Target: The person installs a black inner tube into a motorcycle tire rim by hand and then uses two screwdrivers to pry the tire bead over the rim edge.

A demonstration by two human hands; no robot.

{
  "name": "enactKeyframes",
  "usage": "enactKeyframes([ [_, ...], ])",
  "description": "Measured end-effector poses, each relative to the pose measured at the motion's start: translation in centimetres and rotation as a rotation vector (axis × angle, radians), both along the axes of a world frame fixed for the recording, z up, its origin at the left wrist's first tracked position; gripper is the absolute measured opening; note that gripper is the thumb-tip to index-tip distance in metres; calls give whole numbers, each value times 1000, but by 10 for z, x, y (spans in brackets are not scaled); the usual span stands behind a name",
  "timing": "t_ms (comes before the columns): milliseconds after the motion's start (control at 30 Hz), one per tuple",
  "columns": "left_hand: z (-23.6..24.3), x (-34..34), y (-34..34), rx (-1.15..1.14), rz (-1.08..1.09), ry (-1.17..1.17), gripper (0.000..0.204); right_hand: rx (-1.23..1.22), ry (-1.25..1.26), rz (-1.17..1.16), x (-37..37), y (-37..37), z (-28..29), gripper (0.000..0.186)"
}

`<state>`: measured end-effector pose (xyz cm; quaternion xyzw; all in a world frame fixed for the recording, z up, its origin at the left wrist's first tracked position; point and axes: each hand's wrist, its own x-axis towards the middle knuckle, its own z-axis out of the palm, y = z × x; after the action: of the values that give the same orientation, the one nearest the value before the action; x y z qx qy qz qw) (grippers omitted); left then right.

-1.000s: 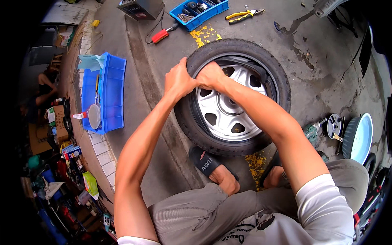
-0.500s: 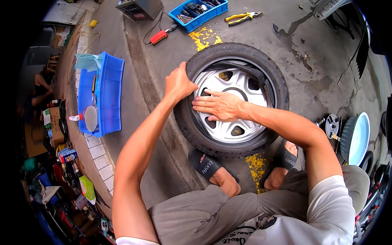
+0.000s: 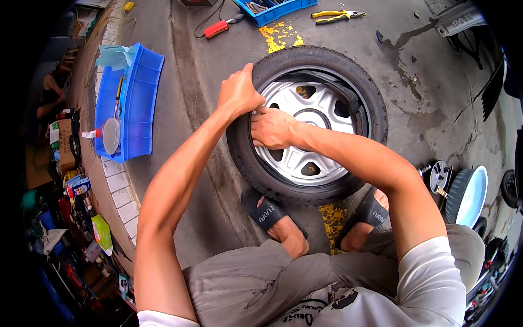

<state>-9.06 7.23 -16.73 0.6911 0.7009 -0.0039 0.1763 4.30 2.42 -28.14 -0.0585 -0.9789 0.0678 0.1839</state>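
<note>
A black tire lies flat on the ground in front of my feet, with a silver wheel rim set inside it. At the upper right a dark gap shows between rim and rubber. My left hand is closed over the tire's left sidewall, thumb toward the rim. Just beside it, my right hand lies across the left side of the rim. Its fingers are curled down at the inner edge of the tire; their tips are hidden.
A blue bin holding a round-lidded container stands at the left. Beyond the tire are yellow-handled pliers, a red-handled tool and a blue tool tray. A basin stands at the right. Sandaled feet flank the near side.
My right hand has gone from flat, outstretched fingers on the rim to curled fingers at the tire's inner edge. My left hand keeps its hold on the tire. The view has shifted slightly.
</note>
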Motion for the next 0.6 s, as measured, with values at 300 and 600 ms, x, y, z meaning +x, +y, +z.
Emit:
enactKeyframes([
  [300, -8, -8, 9, 49, -88, 35, 81, -161, -153, 92, 78, -30, 5, 73],
  [600, -6, 0, 21, 6, -111, 29, 91, -135, -245, 218, 76, -31, 3, 72],
])
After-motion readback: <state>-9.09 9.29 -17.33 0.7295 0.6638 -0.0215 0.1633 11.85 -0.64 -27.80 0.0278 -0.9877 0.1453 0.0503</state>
